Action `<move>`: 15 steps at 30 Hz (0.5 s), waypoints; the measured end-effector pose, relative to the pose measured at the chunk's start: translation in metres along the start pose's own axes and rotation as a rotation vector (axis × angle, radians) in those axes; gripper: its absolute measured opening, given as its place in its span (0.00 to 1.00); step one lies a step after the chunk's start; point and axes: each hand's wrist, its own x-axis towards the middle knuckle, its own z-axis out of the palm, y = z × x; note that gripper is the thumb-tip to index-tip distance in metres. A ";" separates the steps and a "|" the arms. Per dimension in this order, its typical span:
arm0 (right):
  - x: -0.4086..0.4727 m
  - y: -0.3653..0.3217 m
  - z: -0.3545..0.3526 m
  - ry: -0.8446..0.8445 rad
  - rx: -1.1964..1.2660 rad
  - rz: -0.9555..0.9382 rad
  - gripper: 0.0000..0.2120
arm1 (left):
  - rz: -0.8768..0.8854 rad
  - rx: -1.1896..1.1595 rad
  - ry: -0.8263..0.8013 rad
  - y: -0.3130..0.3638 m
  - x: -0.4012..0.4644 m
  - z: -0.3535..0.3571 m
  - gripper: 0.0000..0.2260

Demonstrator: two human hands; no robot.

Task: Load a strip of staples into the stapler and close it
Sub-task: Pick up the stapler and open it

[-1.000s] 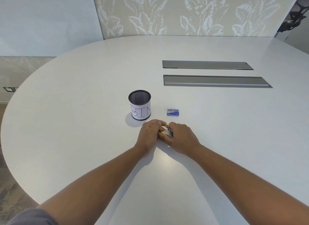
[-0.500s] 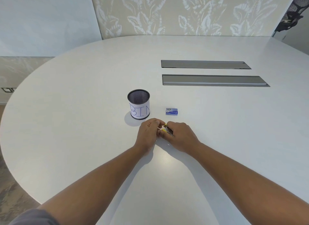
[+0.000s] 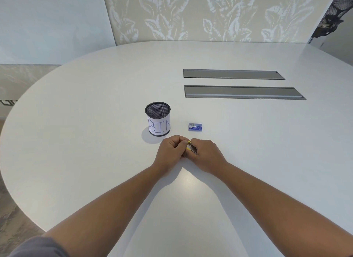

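On the white table [image 3: 95,123], near of the mesh bin [image 3: 157,119] and staple box [image 3: 195,127], the left hand [image 3: 171,151] and right hand [image 3: 206,155] curl clamped round the small yellow stapler [image 3: 191,148], which probably wants steady opposing pressure to open squarely.

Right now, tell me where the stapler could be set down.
Bare table left of the mesh bin, and right of the staple box below the slots. Crowded: between bin, box and both hands holding the stapler.
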 end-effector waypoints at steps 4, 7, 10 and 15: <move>0.000 0.000 0.000 -0.003 0.003 0.036 0.24 | 0.005 -0.030 -0.012 0.000 -0.002 -0.001 0.08; 0.000 -0.001 -0.001 0.002 -0.009 0.055 0.24 | 0.004 -0.036 -0.010 -0.002 -0.001 -0.002 0.09; 0.000 0.000 -0.003 -0.012 0.004 0.015 0.24 | 0.020 0.002 0.018 -0.003 0.000 -0.001 0.09; -0.001 -0.002 -0.004 -0.019 0.011 -0.023 0.24 | 0.031 0.012 0.022 -0.003 0.000 -0.001 0.08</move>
